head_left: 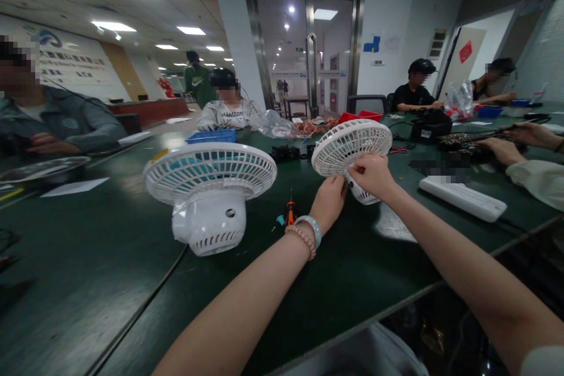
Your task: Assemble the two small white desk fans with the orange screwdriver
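Note:
A white fan (337,150) with a round grille lies tilted on the dark green table, its motor housing (365,195) towards me. My left hand (328,202), a bangle and a bead bracelet at its wrist, is closed at the left edge of that housing. My right hand (372,176) pinches its fingers together where housing and grille meet; whatever lies between the fingertips is hidden. To the left stands a second white fan (209,211), grille up, with a round hole in its housing. An orange-and-black screwdriver (291,211) lies between the two fans beside a small light-blue piece (281,220).
A white power strip (462,198) lies to the right, near the table edge. Behind are a blue tray (211,136), a red bin (361,116), copper-coloured wire (311,127) and plastic bags. A cable (136,311) crosses the left side. Several people sit around the table.

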Available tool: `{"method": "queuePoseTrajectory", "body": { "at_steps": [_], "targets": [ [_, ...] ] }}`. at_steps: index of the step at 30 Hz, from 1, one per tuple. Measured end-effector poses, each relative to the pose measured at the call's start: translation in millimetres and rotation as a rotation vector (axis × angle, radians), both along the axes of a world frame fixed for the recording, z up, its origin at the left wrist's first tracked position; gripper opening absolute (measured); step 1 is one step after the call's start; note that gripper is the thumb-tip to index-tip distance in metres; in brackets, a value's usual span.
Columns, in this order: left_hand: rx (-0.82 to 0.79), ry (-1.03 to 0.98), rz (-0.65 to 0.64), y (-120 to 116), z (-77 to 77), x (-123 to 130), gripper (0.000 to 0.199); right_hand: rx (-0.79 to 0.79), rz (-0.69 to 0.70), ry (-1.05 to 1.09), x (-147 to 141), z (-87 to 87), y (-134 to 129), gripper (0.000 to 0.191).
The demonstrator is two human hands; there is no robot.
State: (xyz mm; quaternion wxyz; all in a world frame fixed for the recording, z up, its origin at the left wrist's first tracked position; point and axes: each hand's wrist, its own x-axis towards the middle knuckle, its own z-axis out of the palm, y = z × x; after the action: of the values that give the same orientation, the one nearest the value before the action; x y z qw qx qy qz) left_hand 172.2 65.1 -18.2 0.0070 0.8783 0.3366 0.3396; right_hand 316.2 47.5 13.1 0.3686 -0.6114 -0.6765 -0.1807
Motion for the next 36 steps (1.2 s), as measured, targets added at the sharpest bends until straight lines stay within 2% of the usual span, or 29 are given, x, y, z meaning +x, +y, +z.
{"method": "queuePoseTrajectory", "body": {
  "at_steps": [6,24,36],
  "targets": [
    [0.040,0.018,-0.007,-0.6,-1.4,-0.6,0.008,-0.012,0.002,-0.010,0.2,1.0,-0.2,0.025],
    [0.070,-0.018,-0.062,-1.3,-3.1,2.6,0.020,-0.044,0.001,-0.012,-1.2,2.2,-1.2,0.027],
    [0.262,0.066,-0.104,3.0,-8.2,2.6,0.022,-0.058,0.003,-0.025,-1.5,3.1,-2.1,0.026]
  ]
}}
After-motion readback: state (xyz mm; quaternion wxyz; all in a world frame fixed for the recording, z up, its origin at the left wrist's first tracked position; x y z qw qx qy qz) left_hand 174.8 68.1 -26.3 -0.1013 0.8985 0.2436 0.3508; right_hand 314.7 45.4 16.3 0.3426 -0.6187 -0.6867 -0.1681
